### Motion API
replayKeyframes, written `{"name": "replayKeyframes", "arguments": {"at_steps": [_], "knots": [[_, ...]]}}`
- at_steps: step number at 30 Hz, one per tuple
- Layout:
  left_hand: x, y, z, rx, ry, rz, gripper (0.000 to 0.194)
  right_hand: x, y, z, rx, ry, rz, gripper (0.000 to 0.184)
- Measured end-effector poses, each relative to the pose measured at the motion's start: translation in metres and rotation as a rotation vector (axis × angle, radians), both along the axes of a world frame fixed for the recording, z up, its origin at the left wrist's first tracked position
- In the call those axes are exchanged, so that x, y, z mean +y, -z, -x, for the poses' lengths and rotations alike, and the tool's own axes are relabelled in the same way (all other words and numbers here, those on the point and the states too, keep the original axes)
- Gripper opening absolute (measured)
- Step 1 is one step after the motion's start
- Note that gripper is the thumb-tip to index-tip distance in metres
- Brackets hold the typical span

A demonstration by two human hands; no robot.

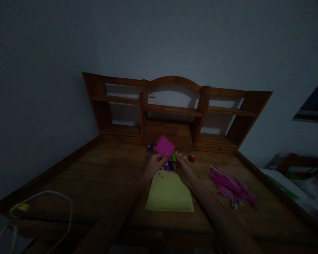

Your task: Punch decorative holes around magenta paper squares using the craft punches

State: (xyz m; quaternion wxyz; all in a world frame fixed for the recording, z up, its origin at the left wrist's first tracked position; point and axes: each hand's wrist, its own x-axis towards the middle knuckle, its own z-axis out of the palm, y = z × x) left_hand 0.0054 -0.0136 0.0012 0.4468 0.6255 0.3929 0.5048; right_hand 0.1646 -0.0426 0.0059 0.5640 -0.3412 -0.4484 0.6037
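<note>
- While the wooden desk [106, 173] fills the lower half of the frame, all handling sits at its centre; in my judgement best kept there, with both forearms low and steady.
- Yellow sheet [171, 194], lower centre: flat, directly below the hands. Working above it seems good practice, since loose bits land where they are easily gathered.
- Pink strips [231, 187], lower right: heaped, well apart from the hands; better left undisturbed.
- Left hand [156, 164], centre: thumb and fingers closed in a pinch on the card's lower corner. A light pinch should do; squeezing harder could crease a thin piece.
- Right hand [182, 165], just right of centre: thumb raised, fingers curled, near the card but apart from it. Cannot tell whether it grips anything; the picture is dim here.
- Pink card [163, 145], centre: tilted so one corner points up. Nearly all of it stands above the left pinch, face in view. Dark marks run along its edges, probably holes; fingertips are best kept off those edges.
- Green piece [174, 157], between the two thumbs: held or merely behind, cannot tell.
- Red piece [192, 158], right of the right hand; purple piece [148, 147], left of the card. Both on the desk.
- Pink specks [160, 175]: scattered on the sheet's upper part.
</note>
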Motion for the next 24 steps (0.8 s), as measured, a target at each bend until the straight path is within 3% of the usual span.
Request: {"name": "replayKeyframes", "arguments": {"at_steps": [14, 24], "knots": [[0.005, 0.006, -0.001, -0.007, 0.044, 0.004, 0.049, 0.004, 0.007, 0.0, -0.02, -0.011, 0.051, 0.041], [-0.007, -0.004, 0.004, 0.067, 0.235, 0.073, 0.049, 0.003, 0.008, 0.002, 0.005, 0.005, 0.056, 0.038]]}}
